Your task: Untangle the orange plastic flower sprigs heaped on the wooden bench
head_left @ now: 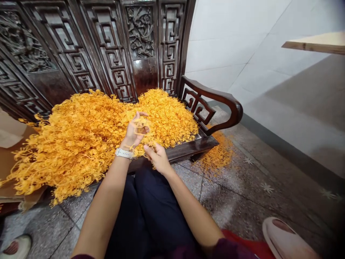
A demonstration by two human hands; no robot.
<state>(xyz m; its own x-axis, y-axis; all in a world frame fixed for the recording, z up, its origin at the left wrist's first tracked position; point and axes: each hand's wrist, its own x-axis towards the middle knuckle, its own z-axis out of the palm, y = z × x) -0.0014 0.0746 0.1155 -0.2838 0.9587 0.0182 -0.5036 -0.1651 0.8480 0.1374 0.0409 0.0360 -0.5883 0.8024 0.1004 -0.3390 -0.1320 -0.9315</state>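
Observation:
A large heap of orange-yellow, thin, branching pieces [81, 133], like plastic flower stems, covers a dark wooden bench seat [185, 148]. My left hand [132, 132], with a white watch band [124, 153] at its wrist, is raised before the heap. Its fingers curl around a yellow branching piece [140, 124], whose thin strands show between thumb and fingers. Just below and to the right, my right hand [158, 157] is closed in a pinch at a yellow strand. Whether both hands hold the same piece, I cannot tell.
Behind the heap rises the bench's carved back [145, 75]; a curved armrest [231, 108] stands at its right end. More yellow pieces [218, 154] lie on the tiled floor. A cardboard box [29, 144] is at left, a wooden board edge [315, 46] upper right, slippers [272, 233] below.

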